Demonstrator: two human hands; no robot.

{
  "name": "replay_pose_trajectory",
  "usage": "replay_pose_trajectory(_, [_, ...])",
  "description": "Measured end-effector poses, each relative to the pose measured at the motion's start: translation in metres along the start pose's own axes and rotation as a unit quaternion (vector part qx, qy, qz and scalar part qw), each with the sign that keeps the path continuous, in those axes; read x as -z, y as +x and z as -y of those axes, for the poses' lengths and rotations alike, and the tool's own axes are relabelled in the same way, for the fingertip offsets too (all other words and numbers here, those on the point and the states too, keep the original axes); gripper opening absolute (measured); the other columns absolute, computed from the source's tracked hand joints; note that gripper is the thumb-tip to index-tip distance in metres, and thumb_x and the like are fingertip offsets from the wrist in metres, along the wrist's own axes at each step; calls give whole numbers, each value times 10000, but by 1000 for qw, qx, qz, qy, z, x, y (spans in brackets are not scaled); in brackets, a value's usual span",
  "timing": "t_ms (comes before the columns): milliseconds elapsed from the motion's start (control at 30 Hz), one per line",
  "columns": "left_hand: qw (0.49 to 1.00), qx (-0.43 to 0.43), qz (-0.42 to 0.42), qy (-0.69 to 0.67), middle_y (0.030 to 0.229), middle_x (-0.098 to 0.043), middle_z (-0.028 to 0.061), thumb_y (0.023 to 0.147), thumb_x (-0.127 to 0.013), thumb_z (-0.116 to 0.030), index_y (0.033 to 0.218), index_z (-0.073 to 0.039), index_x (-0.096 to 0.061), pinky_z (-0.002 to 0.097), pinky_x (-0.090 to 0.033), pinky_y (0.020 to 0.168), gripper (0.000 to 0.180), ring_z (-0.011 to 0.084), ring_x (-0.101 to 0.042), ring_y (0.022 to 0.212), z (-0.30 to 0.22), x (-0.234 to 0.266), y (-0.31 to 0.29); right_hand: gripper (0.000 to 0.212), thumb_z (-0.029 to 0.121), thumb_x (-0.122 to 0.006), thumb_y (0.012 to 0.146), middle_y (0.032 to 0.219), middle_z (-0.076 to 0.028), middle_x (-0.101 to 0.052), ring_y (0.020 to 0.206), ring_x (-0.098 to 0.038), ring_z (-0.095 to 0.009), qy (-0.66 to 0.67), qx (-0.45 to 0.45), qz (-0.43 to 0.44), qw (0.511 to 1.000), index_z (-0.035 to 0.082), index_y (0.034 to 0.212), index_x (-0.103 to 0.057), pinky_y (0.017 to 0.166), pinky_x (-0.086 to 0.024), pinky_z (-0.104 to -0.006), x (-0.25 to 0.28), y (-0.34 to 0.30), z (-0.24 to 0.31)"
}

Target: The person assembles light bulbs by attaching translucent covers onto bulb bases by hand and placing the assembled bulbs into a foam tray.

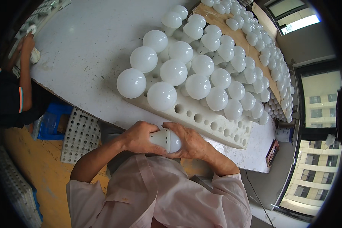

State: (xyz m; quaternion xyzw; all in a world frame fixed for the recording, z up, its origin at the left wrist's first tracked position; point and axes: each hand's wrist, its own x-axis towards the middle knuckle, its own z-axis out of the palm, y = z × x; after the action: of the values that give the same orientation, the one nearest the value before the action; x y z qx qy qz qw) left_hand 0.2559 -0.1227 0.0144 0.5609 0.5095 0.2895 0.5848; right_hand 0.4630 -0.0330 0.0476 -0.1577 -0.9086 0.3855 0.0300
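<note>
Both my hands hold one white light bulb (164,141) in front of my chest, just off the table's near edge. My left hand (138,137) is wrapped round the bulb's body, and my right hand (192,142) grips its round dome. The bulb lies sideways, dome toward the right; its base end is hidden in my left hand. Just beyond, a white foam tray (212,127) with round holes carries rows of upright white bulbs (173,72). Several holes along its near edge hold no bulb.
More bulbs (250,28) stand on a brown board (239,34) at the far right. A holed white tray (79,135) and a blue crate (55,119) are below the table (87,49) at left. A co-worker's hand (27,41) holds a bulb at far left. Windows (319,163) line the right.
</note>
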Motion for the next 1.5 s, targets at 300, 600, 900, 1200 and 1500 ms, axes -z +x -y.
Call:
replay_pose_trajectory(300, [997, -64, 16, -44, 932, -679, 193, 649, -814, -417, 952, 64, -651, 336, -515, 771, 592, 226, -660, 886, 2, -5, 1, 542, 129, -789, 599, 1040, -120, -579, 894, -599, -313, 11, 222, -167, 961, 40, 1093, -584, 740, -518, -386, -24, 16, -5])
replay_pose_trajectory(600, [992, 58, 95, -62, 759, -662, 147, 699, -815, -352, 844, 88, -642, 278, -519, 534, 494, 162, -648, 605, -11, 0, -3, 265, 33, -718, 585, 913, -82, -597, 771, -568, -237, 97, 216, -238, 942, 59, 837, -641, 654, -479, -312, -44, 11, 0])
replay_pose_trajectory(900, [874, 72, 137, -460, 713, -640, 125, 862, -652, -430, 915, 75, -613, 219, -386, 294, 509, 134, -590, 442, 23, -10, 19, 747, 91, -784, 648, 1232, -188, -441, 1069, -481, -272, 176, 70, -242, 952, 40, 1285, -398, 872, -439, -370, -39, 3, -15])
replay_pose_trajectory(1200, [916, 26, 74, -393, 830, -667, 177, 933, -550, -410, 1082, 82, -537, 195, -419, 377, 514, 154, -639, 550, 26, -21, 22, 809, 112, -785, 679, 1284, -198, -441, 1161, -462, -284, 130, 13, -391, 911, 45, 1338, -321, 967, -389, -403, -19, -56, -28])
replay_pose_trajectory(1500, [972, 8, -10, -236, 1021, -668, 216, 834, -703, -163, 1104, 91, -554, 257, -541, 673, 398, 152, -661, 745, 23, -22, 33, 771, 23, -744, 654, 1277, -162, -436, 1138, -480, -289, -257, -159, -612, 731, 80, 1329, -376, 941, -441, -430, 76, -135, -59])
